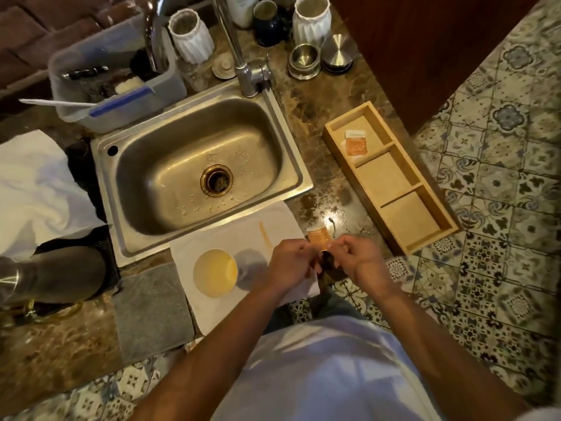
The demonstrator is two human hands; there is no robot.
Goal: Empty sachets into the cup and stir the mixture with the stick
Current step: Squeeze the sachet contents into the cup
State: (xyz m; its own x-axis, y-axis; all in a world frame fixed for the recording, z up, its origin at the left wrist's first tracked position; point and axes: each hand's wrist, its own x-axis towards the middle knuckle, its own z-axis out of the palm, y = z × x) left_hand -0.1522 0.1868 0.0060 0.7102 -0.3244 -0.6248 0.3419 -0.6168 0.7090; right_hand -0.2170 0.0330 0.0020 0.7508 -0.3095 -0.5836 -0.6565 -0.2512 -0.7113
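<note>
Both my left hand [290, 262] and right hand [361, 259] are pinching the sachet [318, 237] beside, not over, the cup [215, 273]; I am risking spilling powder onto the desk [321, 95] when tearing.

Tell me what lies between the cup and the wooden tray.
In the head view, both hands holding an orange sachet lie between the cup and the wooden tray, above paper towel and countertop.

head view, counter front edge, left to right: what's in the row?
Grey mat → cup on the paper towel → left hand → orange sachet pinched between both hands → right hand → wooden tray, with another sachet in its far compartment.
</note>
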